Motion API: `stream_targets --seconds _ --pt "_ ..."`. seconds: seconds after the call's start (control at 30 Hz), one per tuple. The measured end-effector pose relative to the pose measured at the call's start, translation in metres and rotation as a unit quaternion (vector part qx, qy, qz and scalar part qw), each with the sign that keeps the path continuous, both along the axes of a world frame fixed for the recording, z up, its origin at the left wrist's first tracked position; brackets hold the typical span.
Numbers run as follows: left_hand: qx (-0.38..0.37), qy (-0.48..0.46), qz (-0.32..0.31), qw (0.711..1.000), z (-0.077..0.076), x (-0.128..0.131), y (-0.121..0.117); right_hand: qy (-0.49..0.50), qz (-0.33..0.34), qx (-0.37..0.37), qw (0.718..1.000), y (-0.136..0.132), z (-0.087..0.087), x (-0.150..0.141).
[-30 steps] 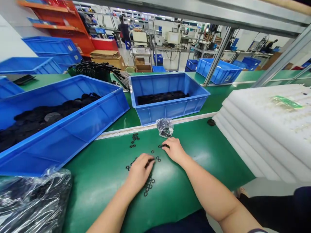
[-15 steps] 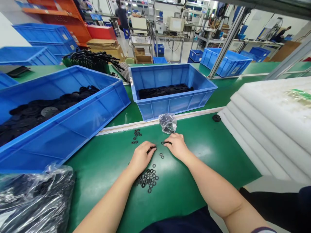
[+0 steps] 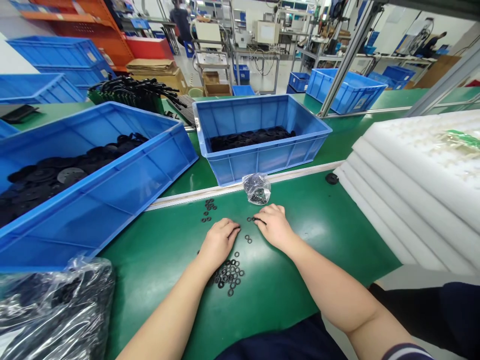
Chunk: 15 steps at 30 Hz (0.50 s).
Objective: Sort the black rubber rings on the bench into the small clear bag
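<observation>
Small black rubber rings [image 3: 228, 273] lie scattered on the green table [image 3: 318, 225], a cluster of them just below my left wrist. My left hand [image 3: 219, 240] rests knuckles up on the table with fingers curled, fingertips pressed down near a few rings. My right hand [image 3: 273, 226] lies beside it, fingers pinched on a black ring at its fingertips. Two loose rings [image 3: 248, 239] sit between the hands. A small clear bag of rings [image 3: 257, 188] lies just beyond my right hand. Another small group of rings [image 3: 208, 209] lies farther left.
A large blue bin of black discs [image 3: 93, 170] stands at the left and a second blue bin [image 3: 258, 132] behind the bag. Stacked white foam trays [image 3: 416, 185] fill the right. A crinkled plastic bag [image 3: 52, 310] lies at the lower left. A black round part [image 3: 331, 178] sits by the foam.
My left hand has slid forward off the ring cluster, up beside my right hand, leaving the cluster uncovered behind it. My right hand has stayed by the small bag.
</observation>
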<state>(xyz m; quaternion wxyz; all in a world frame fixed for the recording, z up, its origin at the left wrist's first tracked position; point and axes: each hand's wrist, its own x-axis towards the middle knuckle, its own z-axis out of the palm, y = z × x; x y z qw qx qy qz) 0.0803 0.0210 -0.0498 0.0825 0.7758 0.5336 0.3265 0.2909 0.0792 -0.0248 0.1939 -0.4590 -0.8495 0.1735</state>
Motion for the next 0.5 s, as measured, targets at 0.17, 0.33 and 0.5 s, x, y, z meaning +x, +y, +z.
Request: stream_targets --seconds 0.17,0.33,0.5 --pt "0.056 0.076 0.001 0.995 0.002 0.003 -0.002 -0.088 0.025 0.021 0.996 -0.002 0.002 -0.003" --pt "0.112 0.132 -0.011 0.985 0.001 0.002 -0.005 -0.189 0.042 0.085 0.977 -0.021 0.016 -0.013" --pt "0.112 0.183 -0.054 0.975 -0.012 -0.004 0.003 -0.230 0.062 0.098 0.966 -0.027 0.017 -0.026"
